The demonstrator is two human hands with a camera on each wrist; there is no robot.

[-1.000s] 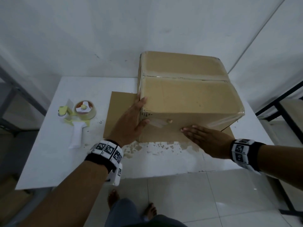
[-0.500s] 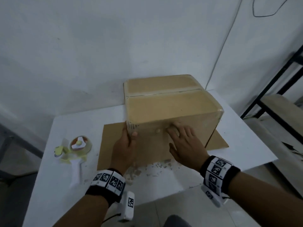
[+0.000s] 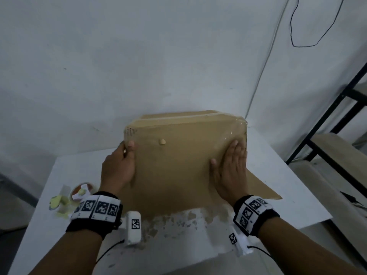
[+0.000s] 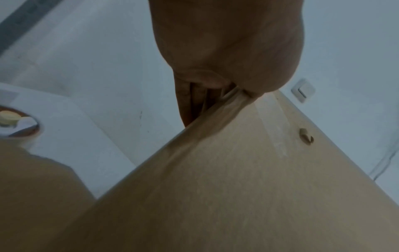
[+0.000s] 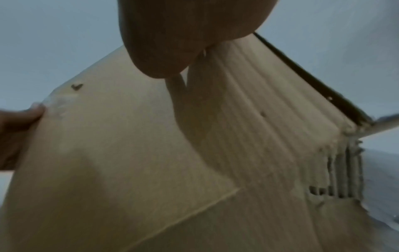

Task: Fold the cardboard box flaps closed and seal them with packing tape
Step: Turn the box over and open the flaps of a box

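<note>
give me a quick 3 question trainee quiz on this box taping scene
1. True or false: the right hand lies flat with straight fingers on the cardboard box.
2. Which hand wraps the box's edge, thumb on the near face? A left, B right.
3. Fill in: the tape dispenser lies on the table beside the person's ____ wrist.

Key: 1 true; 2 A, the left hand; 3 left.

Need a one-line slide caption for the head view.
Both hands tip a taped cardboard box on a white table: left hand grips its left edge, right hand presses flat on its face.
</note>
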